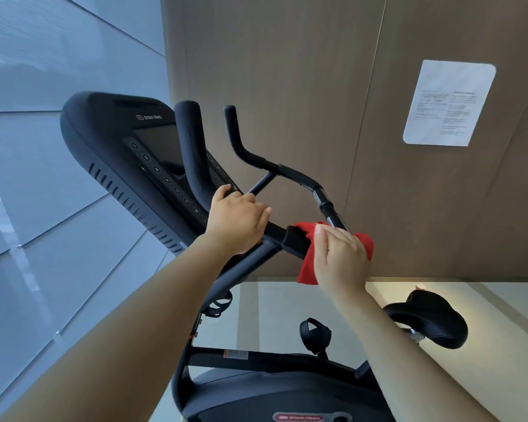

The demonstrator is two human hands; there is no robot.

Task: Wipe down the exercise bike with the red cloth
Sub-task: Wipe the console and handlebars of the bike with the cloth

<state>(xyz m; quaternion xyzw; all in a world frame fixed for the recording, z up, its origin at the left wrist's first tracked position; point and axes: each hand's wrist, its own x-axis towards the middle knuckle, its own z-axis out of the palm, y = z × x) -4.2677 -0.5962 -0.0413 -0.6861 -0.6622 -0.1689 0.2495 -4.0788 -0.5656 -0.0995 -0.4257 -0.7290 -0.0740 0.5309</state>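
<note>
Grey wall panels (43, 178) fill the left side. Next to them rises the black console (113, 141) of the exercise bike (256, 391), with rows of round buttons down its face. The left hand (237, 222) grips the handlebar (296, 175) just beside the console, its fingers curled round the bar. A little to the right, the red cloth (307, 266) is wrapped over the same handlebar, and the right hand (340, 258) holds it there, fingers curved over the cloth and thumb pointing up, with red folds showing on both sides of the hand. Below the right forearm sits the black seat (433, 318), and a pedal (314, 333) hangs lower down. A white paper notice (448, 103) is stuck on the brown wall (287, 71) at the far right
</note>
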